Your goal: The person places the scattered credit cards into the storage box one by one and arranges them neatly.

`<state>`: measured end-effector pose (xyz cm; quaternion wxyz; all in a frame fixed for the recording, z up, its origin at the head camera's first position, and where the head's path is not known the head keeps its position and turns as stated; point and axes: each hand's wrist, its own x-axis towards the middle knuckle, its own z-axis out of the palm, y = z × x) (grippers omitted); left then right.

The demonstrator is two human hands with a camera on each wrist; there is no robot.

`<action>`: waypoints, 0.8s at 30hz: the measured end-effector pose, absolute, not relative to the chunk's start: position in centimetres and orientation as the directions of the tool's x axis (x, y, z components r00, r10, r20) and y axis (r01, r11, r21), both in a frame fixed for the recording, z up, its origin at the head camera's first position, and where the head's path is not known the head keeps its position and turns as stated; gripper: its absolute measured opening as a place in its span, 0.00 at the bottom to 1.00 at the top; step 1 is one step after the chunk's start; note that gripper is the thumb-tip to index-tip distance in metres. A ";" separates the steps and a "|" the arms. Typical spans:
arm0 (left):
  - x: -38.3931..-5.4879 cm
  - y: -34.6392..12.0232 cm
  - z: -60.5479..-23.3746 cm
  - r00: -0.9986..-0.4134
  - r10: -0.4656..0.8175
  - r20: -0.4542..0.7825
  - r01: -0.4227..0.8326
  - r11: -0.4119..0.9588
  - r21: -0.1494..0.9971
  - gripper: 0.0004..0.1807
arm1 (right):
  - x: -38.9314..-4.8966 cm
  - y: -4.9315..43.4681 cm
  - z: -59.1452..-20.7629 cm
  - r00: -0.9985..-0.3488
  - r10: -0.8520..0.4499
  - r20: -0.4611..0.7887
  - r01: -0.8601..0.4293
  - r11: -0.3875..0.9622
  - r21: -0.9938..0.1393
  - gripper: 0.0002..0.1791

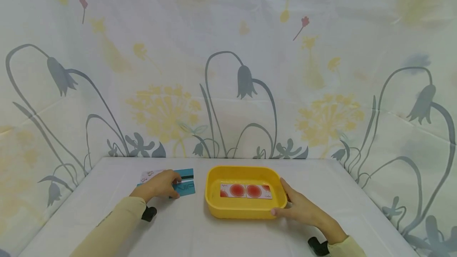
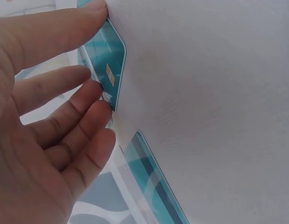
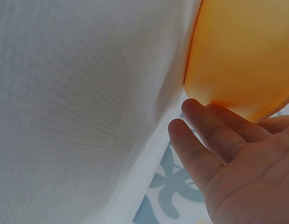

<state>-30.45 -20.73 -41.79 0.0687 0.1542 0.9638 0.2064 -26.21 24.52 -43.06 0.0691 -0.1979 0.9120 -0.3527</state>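
Observation:
My left hand [image 1: 160, 185] is over teal plastic cards at the left of the table. It pinches the teal card marked VIP [image 1: 185, 188], thumb at the near edge and fingers across from it. A chip shows on this card [image 2: 108, 60] in the left wrist view. A teal card with a dark magnetic stripe [image 1: 187, 172] lies just beyond. My right hand [image 1: 301, 207] holds the right end of a yellow plastic tray [image 1: 242, 212], thumb at the front wall and fingers along the side. Two white cards with red circles [image 1: 233, 190] lie side by side in the tray.
A pale card with small floral marks [image 1: 149, 175] lies partly under the left hand, beside the striped card. White cloth covers the table [image 1: 200, 237]. A flower-printed curtain [image 1: 228, 70] hangs behind the table's far edge.

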 end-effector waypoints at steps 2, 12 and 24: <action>-30.4 -20.7 -41.7 -0.943 0.326 -0.070 0.269 0.868 0.418 0.26 | -26.2 24.5 -43.0 -0.911 -0.412 0.013 -0.312 0.669 -0.675 0.59; -30.1 -20.6 -41.5 -0.941 0.336 -0.047 0.286 0.860 0.423 0.26 | -26.2 24.4 -43.0 -0.915 -0.404 0.005 -0.300 0.672 -0.677 0.60; -30.4 -20.8 -42.4 -0.943 0.332 -0.023 0.293 0.861 0.416 0.24 | -26.2 24.4 -43.0 -0.915 -0.403 -0.002 -0.296 0.676 -0.675 0.60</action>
